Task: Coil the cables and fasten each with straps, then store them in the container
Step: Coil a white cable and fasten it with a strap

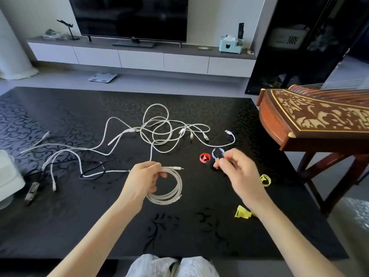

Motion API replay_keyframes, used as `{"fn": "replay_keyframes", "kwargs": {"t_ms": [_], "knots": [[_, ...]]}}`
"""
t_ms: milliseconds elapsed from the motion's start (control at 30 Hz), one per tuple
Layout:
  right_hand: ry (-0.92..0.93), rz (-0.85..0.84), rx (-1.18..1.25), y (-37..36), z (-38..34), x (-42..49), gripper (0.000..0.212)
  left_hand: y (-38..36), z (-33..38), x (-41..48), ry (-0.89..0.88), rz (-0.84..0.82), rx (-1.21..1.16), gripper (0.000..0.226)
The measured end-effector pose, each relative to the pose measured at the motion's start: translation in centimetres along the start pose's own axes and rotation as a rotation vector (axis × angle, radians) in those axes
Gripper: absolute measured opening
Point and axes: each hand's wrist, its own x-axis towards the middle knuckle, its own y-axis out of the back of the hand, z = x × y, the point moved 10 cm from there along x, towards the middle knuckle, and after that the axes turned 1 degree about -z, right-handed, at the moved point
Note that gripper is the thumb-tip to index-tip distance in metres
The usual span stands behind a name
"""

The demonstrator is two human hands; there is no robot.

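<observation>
A: Grip first. What's the L hand point(143, 176) got?
B: Fingers curled round the coiled white cable point(169, 190). Several loops hang as a ring just over the table point(79, 226). A plug tip pokes out rightward at the ring's top, and one strand runs up from the fist into the loose cables.
A: R hand point(237, 170)?
B: Thumb & fingertips pinch a dark strap point(217, 154) rolled into a small loop. It's motion-blurred, so can't tell its exact colour.
A: Other straps?
B: Red strap point(205, 157) lies just left of the dark one. Yellow strap point(265, 179) is right of the R wrist. Second yellow strap point(242, 212) is partly hidden under the R forearm.
A: Remaining cables?
B: White tangle point(159, 132) mid-table, beyond both hands. Black cable point(93, 172) is further left, w/ a dark adapter point(32, 191) near it. White box point(8, 176) at the far left is cut off by the frame. Can't tell if it's the container.
A: Surface, room?
B: Black cloth w/ scroll pattern. Behind it there's a TV point(129, 17) on a low white cabinet point(139, 56) and a scale point(102, 76) on the floor. Wooden zither point(319, 116) on a stand at right.
</observation>
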Motion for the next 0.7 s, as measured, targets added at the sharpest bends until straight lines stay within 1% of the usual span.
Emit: {"fn": "replay_keyframes", "kwargs": {"t_ms": [33, 67, 100, 133, 167, 200, 233, 267, 333, 367, 400, 533, 600, 700], "knots": [[-0.073, 0.019, 0.261, 0.7, -1.4, -0.2, 0.026, 0.0, 0.1, -0.1, 0.002, 0.005, -0.007, 0.035], [-0.113, 0.045, 0.454, 1.3, -2.8, -0.4, 0.031, 0.1, 0.3, -0.3, 0.004, 0.011, -0.010, 0.034], [-0.128, 0.069, 0.570, 1.8, -3.9, -0.7, 0.034, 0.1, 0.4, -0.5, 0.005, 0.015, -0.009, 0.034], [-0.127, 0.070, 0.604, 2.0, -5.0, -1.0, 0.033, 0.1, 0.6, -0.7, 0.005, 0.019, -0.007, 0.033], [-0.114, 0.038, 0.554, 1.7, -5.9, -1.4, 0.031, 0.0, 0.8, -0.9, 0.004, 0.020, -0.006, 0.033], [-0.081, -0.022, 0.440, 0.8, -6.6, -1.9, 0.026, -0.2, 1.0, -1.2, 0.002, 0.017, -0.009, 0.033], [0.001, -0.087, 0.262, -0.4, -7.5, -2.7, 0.021, -0.3, 1.4, -1.5, -0.004, 0.016, -0.016, 0.032], [0.135, -0.136, 0.027, -1.8, -8.4, -3.4, 0.017, -0.5, 1.7, -1.6, -0.013, 0.015, -0.026, 0.031], [0.427, -0.124, -0.440, -4.4, -9.8, -5.2, 0.008, -0.6, 2.8, -2.1, -0.041, 0.037, -0.039, 0.028], [0.514, -0.111, -0.598, -5.6, -9.8, -5.7, 0.005, -0.6, 3.3, -2.3, -0.056, 0.051, -0.041, 0.027], [0.549, -0.109, -0.711, -6.6, -9.6, -5.9, 0.007, -0.6, 3.8, -2.6, -0.071, 0.059, -0.040, 0.026], [0.584, 0.040, -0.981, -7.8, -10.0, -4.8, 0.029, -1.5, 4.7, -3.6, -0.079, 0.062, -0.064, 0.017], [0.606, 0.176, -1.031, -7.6, -10.8, -4.5, 0.035, -1.8, 4.7, -3.9, -0.038, 0.062, -0.126, 0.018], [0.662, 0.343, -1.056, -7.3, -11.6, -4.9, 0.037, -2.4, 5.0, -4.2, 0.000, 0.007, -0.174, 0.023]]}}
